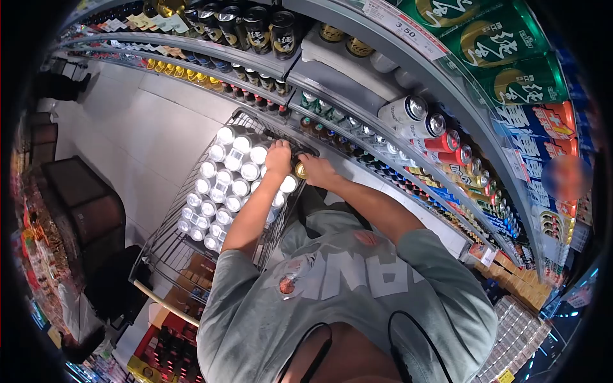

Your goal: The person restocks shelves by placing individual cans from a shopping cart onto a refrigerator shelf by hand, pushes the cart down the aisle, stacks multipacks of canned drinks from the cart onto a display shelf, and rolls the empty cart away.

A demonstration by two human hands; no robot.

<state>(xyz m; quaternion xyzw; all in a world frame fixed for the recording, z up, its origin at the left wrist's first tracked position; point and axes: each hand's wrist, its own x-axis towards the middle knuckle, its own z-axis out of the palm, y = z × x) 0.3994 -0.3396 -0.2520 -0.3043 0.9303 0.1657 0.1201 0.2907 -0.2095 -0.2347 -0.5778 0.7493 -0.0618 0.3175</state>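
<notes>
Right hand (319, 171) gripping gold-topped can (301, 170), looking roughly upright; I'm seeing pale cans (241, 187) sitting just left, left hand (279, 158) being nearer them, can't tell its grip.

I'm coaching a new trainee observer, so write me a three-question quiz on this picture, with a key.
1. True or false: the shopping cart holds many cans with silver-coloured ends.
2. Which of the person's hands is at the gold-topped can? A: left. B: right. C: neither.
3. Fill the blank: the price label on the upper shelf edge shows ____.

Key: 1. True. 2. B, the right hand. 3. 3.50.
</notes>
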